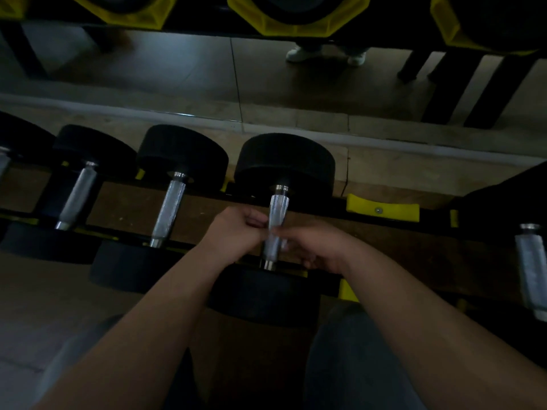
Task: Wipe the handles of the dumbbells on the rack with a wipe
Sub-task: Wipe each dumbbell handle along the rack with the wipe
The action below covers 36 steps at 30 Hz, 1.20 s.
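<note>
Several black dumbbells lie side by side on a low rack (381, 209) with yellow saddles. Both my hands meet at the knurled steel handle (278, 204) of the dumbbell (285, 161) in the middle. My left hand (233, 232) comes from the left, its curled fingers against the handle. From the right, my right hand (313, 250) has its thumb on the handle. A pale, thin wipe (273, 245) seems wrapped round the lower half of the handle, pinched by both hands. The dim light hides its edges.
Left of it lie two more dumbbells with bare handles (170, 211) (77, 193). Another handle (532, 270) shows at the right edge. A mirror (177, 75) behind the rack reflects the floor and white shoes (299, 53). My knees are below.
</note>
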Each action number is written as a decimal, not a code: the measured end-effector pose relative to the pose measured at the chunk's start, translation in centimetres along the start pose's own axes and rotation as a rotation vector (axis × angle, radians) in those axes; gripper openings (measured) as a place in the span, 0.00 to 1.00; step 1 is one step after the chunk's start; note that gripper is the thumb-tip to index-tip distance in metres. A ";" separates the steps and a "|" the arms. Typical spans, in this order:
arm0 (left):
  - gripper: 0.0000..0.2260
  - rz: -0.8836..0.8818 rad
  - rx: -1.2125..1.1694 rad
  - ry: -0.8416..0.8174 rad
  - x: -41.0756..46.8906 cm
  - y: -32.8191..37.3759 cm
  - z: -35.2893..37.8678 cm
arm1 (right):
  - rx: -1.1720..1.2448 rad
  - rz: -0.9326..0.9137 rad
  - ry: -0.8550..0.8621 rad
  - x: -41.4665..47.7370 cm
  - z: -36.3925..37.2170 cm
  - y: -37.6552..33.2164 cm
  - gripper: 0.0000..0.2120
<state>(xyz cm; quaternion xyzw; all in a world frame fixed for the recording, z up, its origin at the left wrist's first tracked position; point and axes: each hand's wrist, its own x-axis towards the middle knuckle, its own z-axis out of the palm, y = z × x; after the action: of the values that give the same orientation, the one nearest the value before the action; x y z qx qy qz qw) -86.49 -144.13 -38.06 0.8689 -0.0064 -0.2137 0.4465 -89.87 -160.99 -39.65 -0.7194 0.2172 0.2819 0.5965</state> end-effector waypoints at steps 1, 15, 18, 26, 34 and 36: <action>0.08 -0.015 -0.023 -0.003 0.0 0.0 -0.1 | 0.066 -0.037 0.059 0.2 0.1 -0.5 0.10; 0.15 -0.048 -0.346 -0.231 -0.1 0.0 -0.9 | 0.230 -0.124 0.227 -1.9 1.7 -2.6 0.12; 0.15 -0.064 -0.387 -0.286 -0.1 -0.2 -1.2 | -0.097 -0.079 0.225 -3.1 2.2 -2.7 0.11; 0.16 -0.043 -0.411 -0.286 -0.7 -0.5 -1.6 | -0.259 -0.210 0.494 -2.7 2.3 -2.5 0.06; 0.14 -0.034 -0.430 -0.235 -0.5 -0.9 -1.5 | -0.673 -0.563 0.508 -2.2 2.4 0.1 0.06; 0.13 -0.046 -0.448 -0.219 -0.3 -0.9 -1.3 | -0.692 -0.593 0.403 -2.1 2.2 0.0 0.07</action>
<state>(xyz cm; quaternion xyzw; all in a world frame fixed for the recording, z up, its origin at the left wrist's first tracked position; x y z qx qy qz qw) -86.44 -142.50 -37.99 0.7198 0.0126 -0.3128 0.6195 -91.77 -158.84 -38.58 -0.9462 0.0078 0.0108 0.3234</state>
